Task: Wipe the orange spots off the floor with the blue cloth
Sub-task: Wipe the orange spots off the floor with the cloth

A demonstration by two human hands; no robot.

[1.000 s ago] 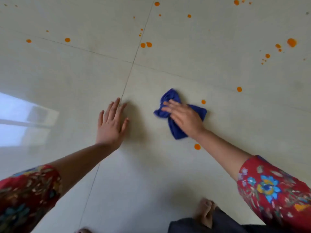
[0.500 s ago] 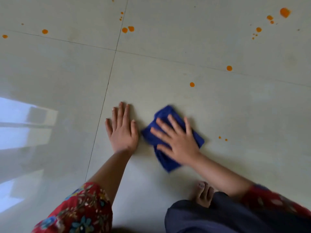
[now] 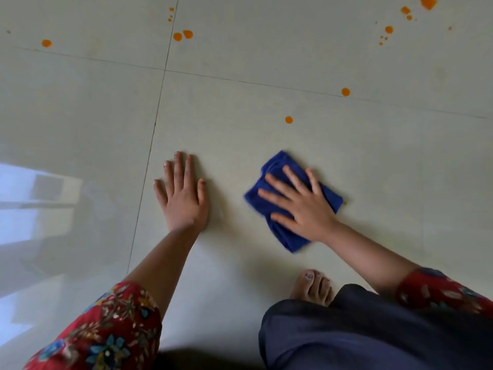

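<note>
Blue cloth (image 3: pixel 277 169) has slid right, away from the braced hand.
Left hand (image 3: pixel 184 201) lies flat on the floor (image 3: pixel 240 102), fingers straight; at its 3 o'clock the right hand (image 3: pixel 306 212) presses the cloth with spread, straight fingers; nearest orange spot (image 3: pixel 289 119) at the cloth's 12 o'clock.

Two hands, one blue cloth, nine clear orange spots, and a few specks.

One left hand (image 3: pixel 184 198) and one right hand (image 3: pixel 304 206), with one blue cloth (image 3: pixel 278 164) under the right. Orange spots (image 3: pixel 289 119) on the floor (image 3: pixel 240 263): two singles beyond the right hand's fingertips, four further off to its right, a pair beyond the left hand, and one far out to that hand's left. That makes nine. Two clusters of about three tiny specks each are too small to count surely. One bare foot (image 3: pixel 313 287) behind the right hand, two floral sleeves (image 3: pixel 106 329), and four tiles (image 3: pixel 266 36).
</note>
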